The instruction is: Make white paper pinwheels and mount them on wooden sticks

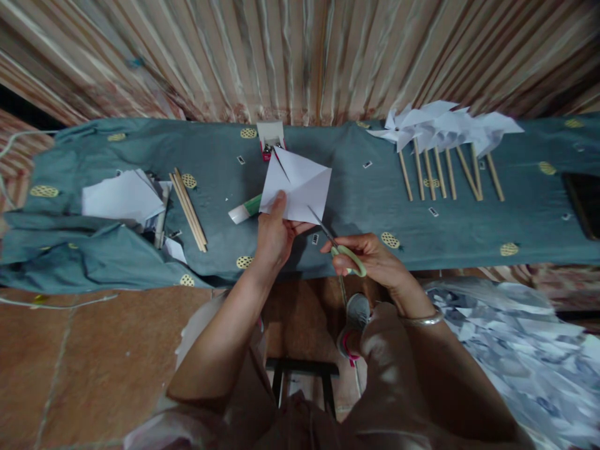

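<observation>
My left hand (275,232) grips a square sheet of white paper (304,178) by its near edge, thumb on top and fingers beneath. A slit runs inward from the paper's far left corner. In my right hand (365,255) are scissors (349,257) with pale green handles, their blades at the paper's near right corner. Partly under the sheet lies a green and white glue tube (246,209). Just behind the sheet stands a small open box (270,134) with little metallic pieces, which I cannot make out.
Paper pinwheels (440,128) on wooden sticks lie at the right. Loose sticks (188,212) and a stack of white paper (122,197) are at the left. A dark phone-like object (582,205) sits far right. A bag of paper scraps (525,350) stands below the table.
</observation>
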Action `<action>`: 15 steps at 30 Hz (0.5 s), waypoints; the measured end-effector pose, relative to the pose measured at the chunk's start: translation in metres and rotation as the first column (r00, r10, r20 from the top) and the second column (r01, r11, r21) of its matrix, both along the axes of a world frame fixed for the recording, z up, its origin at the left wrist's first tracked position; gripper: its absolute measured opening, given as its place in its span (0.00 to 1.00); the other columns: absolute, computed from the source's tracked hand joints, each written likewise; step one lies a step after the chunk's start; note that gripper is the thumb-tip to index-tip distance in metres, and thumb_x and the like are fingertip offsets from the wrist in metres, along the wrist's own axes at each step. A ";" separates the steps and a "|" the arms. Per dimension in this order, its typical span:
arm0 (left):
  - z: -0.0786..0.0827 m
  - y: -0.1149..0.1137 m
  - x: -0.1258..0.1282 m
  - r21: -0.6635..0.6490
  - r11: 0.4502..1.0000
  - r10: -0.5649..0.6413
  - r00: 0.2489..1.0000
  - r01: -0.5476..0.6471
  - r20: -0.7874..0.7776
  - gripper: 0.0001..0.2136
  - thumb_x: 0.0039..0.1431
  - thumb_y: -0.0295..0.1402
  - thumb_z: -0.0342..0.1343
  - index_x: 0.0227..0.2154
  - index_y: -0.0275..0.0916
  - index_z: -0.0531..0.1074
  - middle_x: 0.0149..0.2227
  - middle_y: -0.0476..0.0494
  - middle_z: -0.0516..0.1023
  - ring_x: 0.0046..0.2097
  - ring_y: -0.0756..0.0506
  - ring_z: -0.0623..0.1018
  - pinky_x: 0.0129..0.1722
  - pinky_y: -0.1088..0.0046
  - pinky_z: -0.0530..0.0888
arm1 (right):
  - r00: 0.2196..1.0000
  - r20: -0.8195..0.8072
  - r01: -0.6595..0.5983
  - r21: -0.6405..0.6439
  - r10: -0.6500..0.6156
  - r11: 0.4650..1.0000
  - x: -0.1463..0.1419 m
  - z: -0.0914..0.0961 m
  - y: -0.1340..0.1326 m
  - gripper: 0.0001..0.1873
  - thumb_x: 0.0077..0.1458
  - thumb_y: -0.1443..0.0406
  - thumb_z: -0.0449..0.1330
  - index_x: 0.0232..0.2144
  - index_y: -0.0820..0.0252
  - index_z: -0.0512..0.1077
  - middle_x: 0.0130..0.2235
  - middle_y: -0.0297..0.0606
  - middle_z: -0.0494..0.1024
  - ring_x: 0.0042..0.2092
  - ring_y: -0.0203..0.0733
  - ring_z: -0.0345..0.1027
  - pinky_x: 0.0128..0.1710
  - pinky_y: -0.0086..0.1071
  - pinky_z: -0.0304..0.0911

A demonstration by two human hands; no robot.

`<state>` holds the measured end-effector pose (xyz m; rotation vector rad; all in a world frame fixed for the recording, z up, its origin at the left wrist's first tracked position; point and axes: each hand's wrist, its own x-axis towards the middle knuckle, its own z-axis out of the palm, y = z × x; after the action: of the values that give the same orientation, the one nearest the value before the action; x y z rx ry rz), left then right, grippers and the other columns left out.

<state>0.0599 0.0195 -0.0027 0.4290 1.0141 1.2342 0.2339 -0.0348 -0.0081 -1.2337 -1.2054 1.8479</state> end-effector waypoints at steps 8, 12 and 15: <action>0.001 -0.002 0.001 -0.005 1.000 -0.027 1.000 0.027 -0.008 0.15 0.65 0.37 0.50 0.50 0.36 0.71 0.34 0.43 0.82 0.36 0.45 0.83 0.39 0.68 0.81 | 1.000 0.006 -0.001 0.011 0.001 1.000 -0.001 0.001 0.000 0.23 0.43 0.52 0.71 0.36 0.64 0.78 0.20 0.30 0.71 0.22 0.31 0.61 0.21 0.27 0.59; -0.001 -0.003 0.002 0.003 1.000 -0.031 0.999 0.031 -0.008 0.17 0.64 0.38 0.52 0.52 0.35 0.69 0.35 0.43 0.82 0.35 0.45 0.83 0.39 0.68 0.81 | 1.000 0.018 -0.003 0.023 0.003 1.000 -0.001 0.003 0.001 0.24 0.43 0.51 0.72 0.36 0.64 0.78 0.21 0.31 0.72 0.22 0.31 0.61 0.21 0.27 0.59; 0.000 -0.003 0.002 0.003 1.000 -0.026 1.000 0.026 -0.014 0.16 0.64 0.38 0.53 0.50 0.36 0.70 0.35 0.44 0.82 0.36 0.45 0.83 0.38 0.68 0.81 | 1.000 0.014 0.002 0.015 -0.002 1.000 -0.001 0.002 0.001 0.23 0.42 0.52 0.72 0.35 0.64 0.79 0.20 0.30 0.71 0.21 0.30 0.61 0.21 0.27 0.60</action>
<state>0.0622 0.0169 -0.0032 0.4528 1.0160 1.2109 0.2331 -0.0337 -0.0057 -1.2412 -1.2230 1.8285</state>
